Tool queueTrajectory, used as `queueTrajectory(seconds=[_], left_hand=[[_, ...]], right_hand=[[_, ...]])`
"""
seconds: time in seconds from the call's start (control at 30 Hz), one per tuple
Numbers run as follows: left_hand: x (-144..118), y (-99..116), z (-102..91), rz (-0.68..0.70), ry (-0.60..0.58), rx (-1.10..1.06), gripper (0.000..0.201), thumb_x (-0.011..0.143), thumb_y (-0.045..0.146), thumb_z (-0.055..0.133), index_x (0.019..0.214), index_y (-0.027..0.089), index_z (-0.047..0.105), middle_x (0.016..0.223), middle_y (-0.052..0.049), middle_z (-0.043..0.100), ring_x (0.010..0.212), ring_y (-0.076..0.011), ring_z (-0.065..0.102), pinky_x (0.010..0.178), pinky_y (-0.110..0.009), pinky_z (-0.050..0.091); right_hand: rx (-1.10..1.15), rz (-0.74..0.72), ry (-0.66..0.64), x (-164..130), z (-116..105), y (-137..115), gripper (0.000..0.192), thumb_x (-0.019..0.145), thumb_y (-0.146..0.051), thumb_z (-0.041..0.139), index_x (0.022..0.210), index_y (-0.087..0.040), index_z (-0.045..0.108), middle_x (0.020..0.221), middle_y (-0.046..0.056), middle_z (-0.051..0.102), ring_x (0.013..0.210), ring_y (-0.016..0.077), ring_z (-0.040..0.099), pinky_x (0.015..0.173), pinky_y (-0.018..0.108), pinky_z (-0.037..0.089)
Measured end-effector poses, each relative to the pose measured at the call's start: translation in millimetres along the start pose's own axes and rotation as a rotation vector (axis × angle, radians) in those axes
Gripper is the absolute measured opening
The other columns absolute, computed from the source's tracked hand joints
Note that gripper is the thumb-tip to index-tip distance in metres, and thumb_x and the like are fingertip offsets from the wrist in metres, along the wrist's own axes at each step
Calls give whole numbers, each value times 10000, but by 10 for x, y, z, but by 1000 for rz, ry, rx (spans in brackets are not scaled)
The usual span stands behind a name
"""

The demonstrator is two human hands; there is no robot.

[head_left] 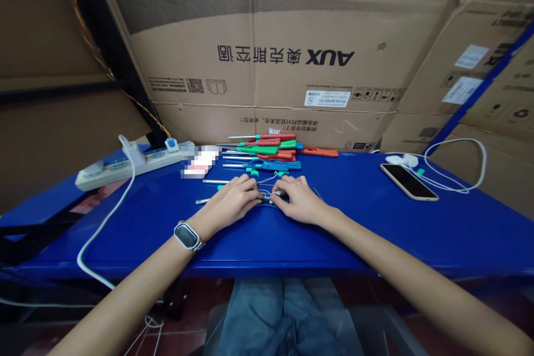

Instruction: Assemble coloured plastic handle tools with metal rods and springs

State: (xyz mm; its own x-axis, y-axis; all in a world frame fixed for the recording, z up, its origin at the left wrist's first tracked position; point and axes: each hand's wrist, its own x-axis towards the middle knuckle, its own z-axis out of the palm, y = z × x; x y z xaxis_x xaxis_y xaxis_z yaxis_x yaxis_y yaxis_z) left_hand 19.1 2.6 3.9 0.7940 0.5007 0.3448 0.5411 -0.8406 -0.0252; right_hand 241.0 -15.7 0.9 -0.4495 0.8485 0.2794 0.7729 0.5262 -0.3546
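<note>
Over the middle of the blue table, my left hand and my right hand are close together, fingers pinched. Between the fingertips is a small lighter part with thin white wire; its exact shape is mostly covered by my fingers. A metal lighter tube sticks out to the left from under my left hand. Another metal tube lies just beyond that hand. Behind both hands is a pile of long-nosed gas lighters, among them a green lighter, a blue lighter and an orange lighter.
A white power strip with a plugged-in cable stands at the left. On the right lie a phone and a coiled white charging cable. Cardboard walls off the back. The blue table's front edge is near my lap.
</note>
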Motion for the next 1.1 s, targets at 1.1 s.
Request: queueTrajectory(seconds=[1.1], left_hand=[[-40, -81, 73, -117, -52, -133, 258, 1007, 192, 450, 1095, 184, 693, 968, -71, 657, 886, -203, 601, 796, -318, 496]], right_hand=[[-162, 7, -20, 51, 104, -143, 247, 1013, -303, 444, 904, -169, 620, 895, 56, 651, 873, 195, 571, 780, 336, 270]])
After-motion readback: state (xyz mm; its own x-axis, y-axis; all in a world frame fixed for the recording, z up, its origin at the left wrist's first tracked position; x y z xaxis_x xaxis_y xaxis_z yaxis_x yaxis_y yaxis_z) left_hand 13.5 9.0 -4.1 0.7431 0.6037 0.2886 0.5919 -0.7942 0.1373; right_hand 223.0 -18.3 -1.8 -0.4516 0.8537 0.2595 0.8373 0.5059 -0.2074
